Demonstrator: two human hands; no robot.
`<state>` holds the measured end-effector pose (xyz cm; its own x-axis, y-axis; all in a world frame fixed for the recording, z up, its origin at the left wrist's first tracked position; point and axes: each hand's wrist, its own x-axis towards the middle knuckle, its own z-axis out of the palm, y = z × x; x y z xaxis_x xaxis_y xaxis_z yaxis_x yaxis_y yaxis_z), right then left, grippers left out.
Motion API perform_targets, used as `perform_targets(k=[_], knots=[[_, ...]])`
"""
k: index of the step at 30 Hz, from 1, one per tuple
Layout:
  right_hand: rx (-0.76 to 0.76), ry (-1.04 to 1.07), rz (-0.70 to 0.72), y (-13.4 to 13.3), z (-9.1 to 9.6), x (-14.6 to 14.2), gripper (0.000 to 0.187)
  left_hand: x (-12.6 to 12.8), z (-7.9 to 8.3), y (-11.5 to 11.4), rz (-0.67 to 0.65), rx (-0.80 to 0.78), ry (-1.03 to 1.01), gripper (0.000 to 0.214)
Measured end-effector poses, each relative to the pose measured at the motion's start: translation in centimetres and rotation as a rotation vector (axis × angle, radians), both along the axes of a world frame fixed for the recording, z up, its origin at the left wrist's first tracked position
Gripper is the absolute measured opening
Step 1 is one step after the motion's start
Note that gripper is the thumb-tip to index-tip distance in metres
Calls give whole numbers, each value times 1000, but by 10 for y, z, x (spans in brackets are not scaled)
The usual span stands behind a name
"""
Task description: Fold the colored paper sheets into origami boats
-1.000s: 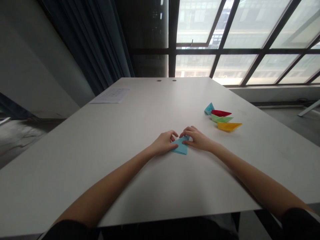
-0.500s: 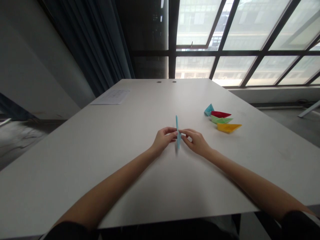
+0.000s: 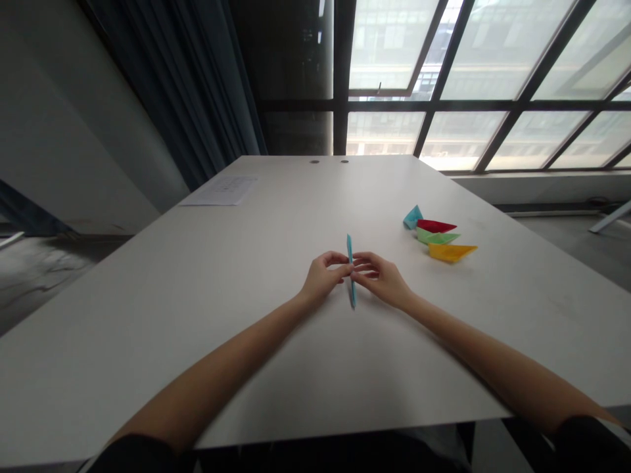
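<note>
A folded light-blue paper (image 3: 353,293) stands nearly edge-on to me above the white table (image 3: 276,381), so its broad faces do not show. From the left, my left hand (image 3: 324,274) pinches it near its middle between thumb and fingers. My right hand (image 3: 380,278) grips the same paper from the opposite side, its thumb close to the left thumb. The paper's far end sticks up beyond the fingers and its near end points down toward me.
To the right lie folded paper pieces: a blue one (image 3: 413,217), a red one (image 3: 436,226), a light-green one (image 3: 438,237) and a yellow one (image 3: 451,253). Printed sheets (image 3: 221,191) rest at the table's far left. Windows and a dark curtain (image 3: 182,79) stand behind.
The light-blue paper has turned more edge-on and sits slightly lower. My right fingers have moved from a fingertip touch to lying along its side. The other paper pieces have stayed put.
</note>
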<state>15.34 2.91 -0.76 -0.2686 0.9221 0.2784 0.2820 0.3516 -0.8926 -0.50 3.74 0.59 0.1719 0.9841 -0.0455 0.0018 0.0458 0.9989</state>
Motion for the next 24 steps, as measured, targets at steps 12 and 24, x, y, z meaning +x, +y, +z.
perform_targets(k=[12,24], knots=[[34,-65,-3,-1,-3,-3,42,0,-12,-1,-32,199,229,30],[314,-206,-147,0,-9,-7,27,5,-19,-4,35,331,376,18]])
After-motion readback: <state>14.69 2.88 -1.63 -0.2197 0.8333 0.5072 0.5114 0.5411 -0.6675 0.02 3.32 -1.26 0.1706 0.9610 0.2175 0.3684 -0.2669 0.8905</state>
